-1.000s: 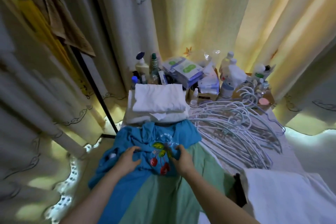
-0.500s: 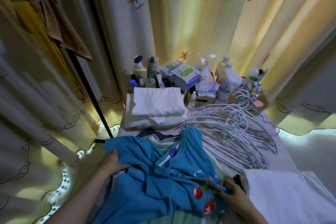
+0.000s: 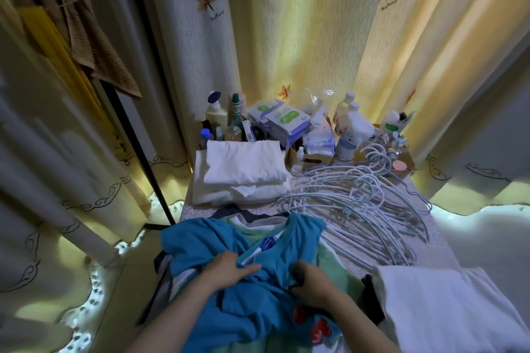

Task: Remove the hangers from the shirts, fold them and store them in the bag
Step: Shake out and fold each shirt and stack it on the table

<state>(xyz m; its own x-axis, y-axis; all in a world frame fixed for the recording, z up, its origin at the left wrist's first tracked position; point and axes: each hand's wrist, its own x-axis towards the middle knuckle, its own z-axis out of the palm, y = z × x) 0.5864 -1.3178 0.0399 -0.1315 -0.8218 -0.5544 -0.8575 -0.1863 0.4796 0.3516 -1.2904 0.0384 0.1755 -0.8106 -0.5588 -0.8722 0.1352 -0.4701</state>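
**Hands gather a crumpled blue shirt (image 3: 200,246) at the near edge of a crowded table**

Left hand (image 3: 229,269) lies on top of the shirt just below its neckline, fingers fairly straight and pressing the cloth down; whether the thumb is tucked under a fold cannot be told. Right hand (image 3: 314,282) sits just beside it, fingers curled into a bunch of the same blue fabric.

The shirt lies rumpled in front of the person, collar and label pointing away, a red fruit print showing near the bottom edge. It rests on a pale green garment (image 3: 329,261). No hanger can be seen inside it.

Behind the shirt, to the right, a large heap of pale blue hangers (image 3: 358,209) covers the table (image 3: 436,241). Behind it to the left stands a folded white stack (image 3: 241,175). More white cloth (image 3: 444,309) lies at the near right. Bottles and packets (image 3: 275,120) line the back, in front of yellow curtains. No bag can be made out for certain.

The shirt looks light, thin and limp, so it will sag and crease wherever it is unsupported. It should handle best taken at the two shoulder seams, shaken out, laid flat and smoothed with open palms before folding. The hangers nearby could snag a trailing sleeve.
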